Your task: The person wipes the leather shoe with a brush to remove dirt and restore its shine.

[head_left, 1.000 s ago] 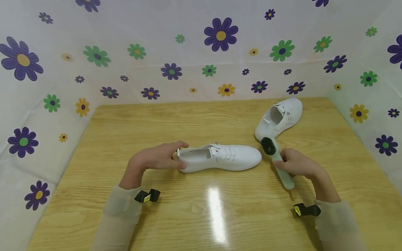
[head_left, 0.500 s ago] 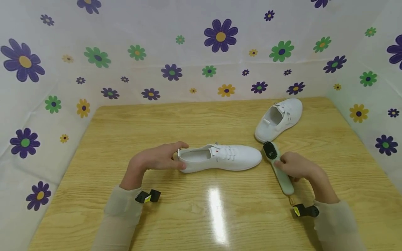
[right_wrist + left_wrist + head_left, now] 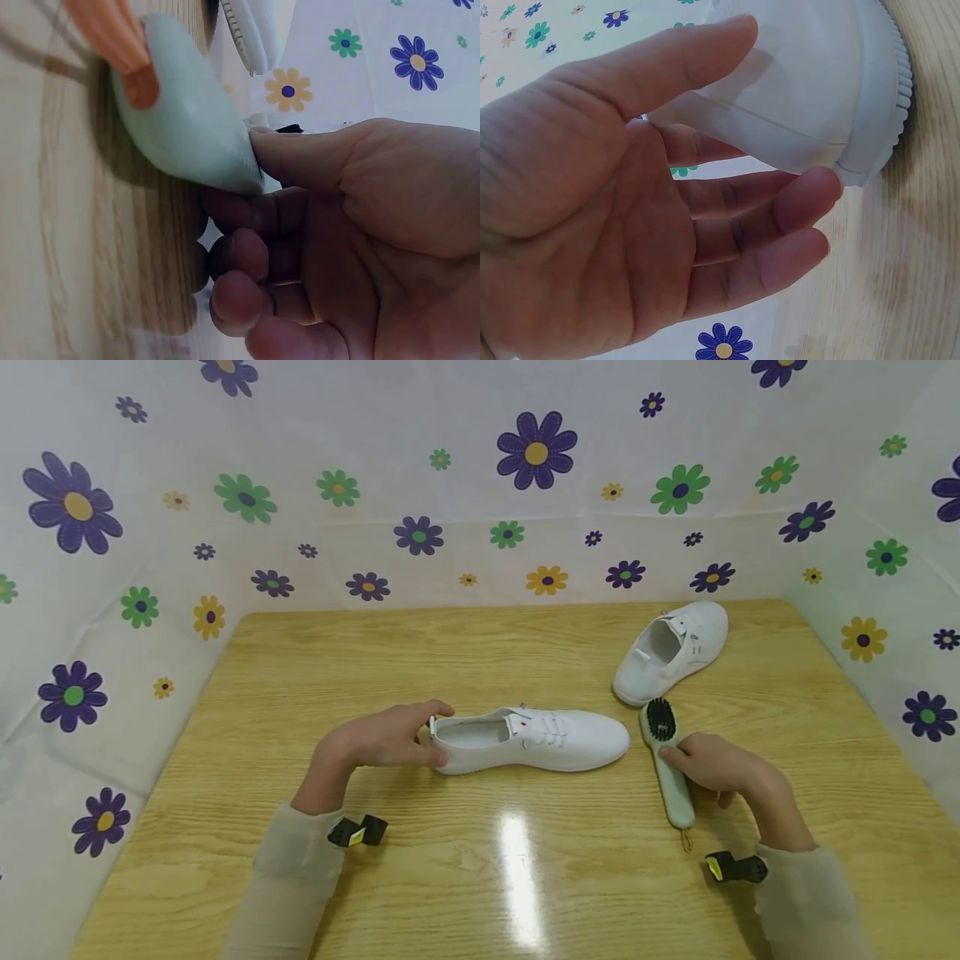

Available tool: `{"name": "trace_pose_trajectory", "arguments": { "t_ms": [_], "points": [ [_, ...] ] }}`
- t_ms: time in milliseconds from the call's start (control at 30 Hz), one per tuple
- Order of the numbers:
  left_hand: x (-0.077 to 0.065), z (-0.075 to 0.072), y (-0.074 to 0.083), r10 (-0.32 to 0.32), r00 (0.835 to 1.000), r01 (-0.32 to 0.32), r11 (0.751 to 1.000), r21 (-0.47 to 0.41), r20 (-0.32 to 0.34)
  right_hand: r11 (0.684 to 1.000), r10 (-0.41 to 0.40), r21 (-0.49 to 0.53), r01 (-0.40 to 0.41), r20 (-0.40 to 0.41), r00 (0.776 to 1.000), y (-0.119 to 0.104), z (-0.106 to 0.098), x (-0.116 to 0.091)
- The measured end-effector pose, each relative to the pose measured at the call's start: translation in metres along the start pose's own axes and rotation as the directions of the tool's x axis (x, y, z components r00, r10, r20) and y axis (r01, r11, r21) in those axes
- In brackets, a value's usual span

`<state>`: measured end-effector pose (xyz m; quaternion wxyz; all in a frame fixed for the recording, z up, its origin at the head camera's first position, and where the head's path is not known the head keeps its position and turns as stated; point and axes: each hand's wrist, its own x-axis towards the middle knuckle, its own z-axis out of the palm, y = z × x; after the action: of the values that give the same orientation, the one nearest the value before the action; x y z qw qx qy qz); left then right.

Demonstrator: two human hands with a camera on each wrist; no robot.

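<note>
Left hand (image 3: 382, 739): clamped on heel (image 3: 802, 75) of white lace-up shoe (image 3: 532, 743), frame centre | Right hand (image 3: 720, 764): pinching pale-green black-bristled brush (image 3: 672, 783), right of centre | Second white shoe (image 3: 684, 667): upper right, wood-grain surface (image 3: 420, 877)

Left forearm (image 3: 281, 881) slants in from lower left of head view; left wrist (image 3: 322, 783) bent, left hand (image 3: 382, 739) pointing toward centre, thumb and index finger set apart in grip. Right forearm (image 3: 806, 893) slants in from lower right; right wrist (image 3: 783, 818) bent, right hand (image 3: 716, 764) angled toward centre, thumb and index finger pinching, remaining fingers (image 3: 240, 296) curled at bottom centre of right wrist view.
</note>
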<state>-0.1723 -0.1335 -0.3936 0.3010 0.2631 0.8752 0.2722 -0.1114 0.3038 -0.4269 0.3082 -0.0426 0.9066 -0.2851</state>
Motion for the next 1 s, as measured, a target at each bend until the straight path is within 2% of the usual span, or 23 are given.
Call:
{"name": "trace_pose_trajectory", "arguments": {
  "t_ms": [500,600,833,1000],
  "points": [
    [-0.001,0.001,0.002,-0.006,1.0,0.006,1.0,-0.003,-0.016,0.999,0.025,-0.031,-0.027,-0.073,0.997,-0.005,-0.006,-0.005],
    [-0.001,0.001,0.002,-0.006,1.0,0.006,1.0,-0.007,-0.017,0.997,0.035,-0.061,-0.042,-0.112,0.993,-0.01,-0.009,-0.01],
    [-0.001,0.003,0.0,0.002,1.0,-0.003,1.0,-0.02,-0.026,0.983,-0.009,-0.179,-0.039,-0.258,0.966,-0.033,-0.013,-0.026],
    [0.0,0.004,0.001,0.036,0.996,-0.038,0.999,-0.018,-0.077,0.984,-0.114,-0.171,0.056,-0.349,0.93,-0.053,-0.006,-0.029]
  ]
}}
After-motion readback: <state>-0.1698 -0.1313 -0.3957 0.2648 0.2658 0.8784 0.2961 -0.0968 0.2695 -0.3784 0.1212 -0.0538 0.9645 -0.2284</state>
